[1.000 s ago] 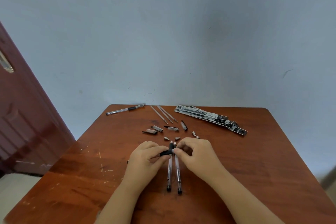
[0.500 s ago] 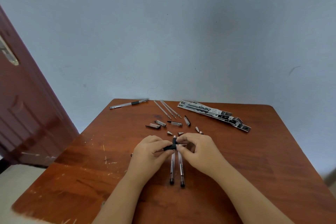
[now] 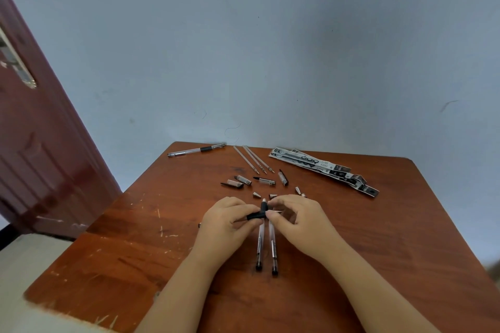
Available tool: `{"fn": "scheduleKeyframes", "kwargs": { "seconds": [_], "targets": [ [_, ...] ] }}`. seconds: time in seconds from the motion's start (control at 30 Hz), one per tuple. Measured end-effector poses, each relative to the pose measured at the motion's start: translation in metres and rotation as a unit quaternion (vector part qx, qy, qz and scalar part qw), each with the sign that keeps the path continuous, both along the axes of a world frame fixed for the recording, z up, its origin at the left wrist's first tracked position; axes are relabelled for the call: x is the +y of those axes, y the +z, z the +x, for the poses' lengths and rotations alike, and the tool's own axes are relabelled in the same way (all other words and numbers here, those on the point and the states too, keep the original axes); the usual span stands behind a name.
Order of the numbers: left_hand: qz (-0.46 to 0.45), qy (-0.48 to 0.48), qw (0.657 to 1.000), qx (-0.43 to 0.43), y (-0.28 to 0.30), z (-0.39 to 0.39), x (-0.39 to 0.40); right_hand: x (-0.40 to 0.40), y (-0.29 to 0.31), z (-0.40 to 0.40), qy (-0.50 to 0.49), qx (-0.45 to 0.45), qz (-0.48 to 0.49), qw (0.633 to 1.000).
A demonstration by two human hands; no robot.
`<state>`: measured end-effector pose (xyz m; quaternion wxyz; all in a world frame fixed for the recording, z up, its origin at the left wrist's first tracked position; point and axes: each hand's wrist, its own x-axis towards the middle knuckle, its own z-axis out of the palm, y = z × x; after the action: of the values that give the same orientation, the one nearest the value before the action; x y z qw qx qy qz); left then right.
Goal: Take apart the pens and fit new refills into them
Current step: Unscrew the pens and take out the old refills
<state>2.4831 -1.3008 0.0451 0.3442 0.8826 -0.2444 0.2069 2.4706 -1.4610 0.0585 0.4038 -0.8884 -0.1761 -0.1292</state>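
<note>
Two hands [image 3: 227, 220] [image 3: 300, 220], three refills [image 3: 254, 161], four caps [image 3: 263, 180]

A reddish-brown wooden table [image 3: 378, 224], flecked with pale scratches, is showing under everything. On it, two clear pen barrels [image 3: 266, 246] are ending in black caps. Toward the table's far edge, a clear pen [image 3: 196, 150] is wearing a black grip, beside black-and-white printed refill packets [image 3: 324, 167]. Behind the table a pale blue-grey wall [image 3: 270, 48] is standing; left of it, a dark maroon door [image 3: 40, 157].
</note>
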Motion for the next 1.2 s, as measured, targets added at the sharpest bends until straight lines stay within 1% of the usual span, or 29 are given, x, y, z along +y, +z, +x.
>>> {"fn": "scheduleKeyframes", "kwargs": {
  "seconds": [0.1, 0.23, 0.33, 0.4, 0.57, 0.63, 0.77, 0.8, 0.9, 0.93, 1.03, 1.1, 1.17, 1.2],
  "targets": [
    [0.003, -0.005, 1.000, 0.003, 0.001, -0.001, 0.000, -0.001, 0.001, -0.001, -0.009, -0.016, -0.013, 1.000],
    [0.000, 0.017, 1.000, 0.021, 0.004, -0.001, 0.003, -0.003, 0.003, -0.001, -0.034, -0.028, 0.001, 0.999],
    [-0.023, 0.071, 0.997, 0.035, 0.006, 0.001, 0.006, -0.005, 0.004, 0.000, -0.079, -0.051, 0.018, 0.995],
    [-0.037, 0.119, 0.992, 0.029, 0.008, 0.004, 0.009, -0.006, 0.005, 0.000, -0.100, -0.058, 0.022, 0.993],
    [-0.062, 0.220, 0.971, 0.075, 0.010, 0.007, 0.017, -0.001, 0.001, -0.001, -0.057, -0.034, -0.041, 0.997],
    [-0.058, 0.245, 0.963, 0.095, 0.010, 0.009, 0.019, 0.003, -0.001, -0.003, -0.049, -0.012, -0.043, 0.998],
    [-0.006, 0.260, 0.956, 0.134, 0.008, 0.012, 0.019, 0.006, 0.000, -0.004, -0.056, 0.013, -0.068, 0.996],
    [0.000, 0.258, 0.956, 0.139, 0.007, 0.012, 0.019, 0.007, 0.000, -0.002, -0.058, 0.007, -0.073, 0.996],
    [-0.018, 0.261, 0.955, 0.138, 0.007, 0.012, 0.021, 0.014, 0.002, 0.008, -0.080, -0.001, -0.083, 0.993],
    [-0.027, 0.262, 0.955, 0.133, 0.008, 0.012, 0.022, 0.017, 0.002, 0.014, -0.083, -0.006, -0.094, 0.992],
    [-0.044, 0.260, 0.956, 0.127, 0.008, 0.011, 0.025, 0.035, 0.003, 0.028, -0.077, -0.026, -0.170, 0.982],
    [-0.051, 0.258, 0.957, 0.121, 0.007, 0.010, 0.025, 0.046, 0.000, 0.040, -0.081, -0.061, -0.195, 0.975],
    [-0.056, 0.255, 0.958, 0.119, 0.006, 0.010, 0.026, 0.056, -0.002, 0.048, -0.100, -0.098, -0.244, 0.960],
    [-0.058, 0.253, 0.958, 0.119, 0.006, 0.010, 0.027, 0.061, -0.002, 0.052, -0.112, -0.093, -0.263, 0.954]
  ]
}}
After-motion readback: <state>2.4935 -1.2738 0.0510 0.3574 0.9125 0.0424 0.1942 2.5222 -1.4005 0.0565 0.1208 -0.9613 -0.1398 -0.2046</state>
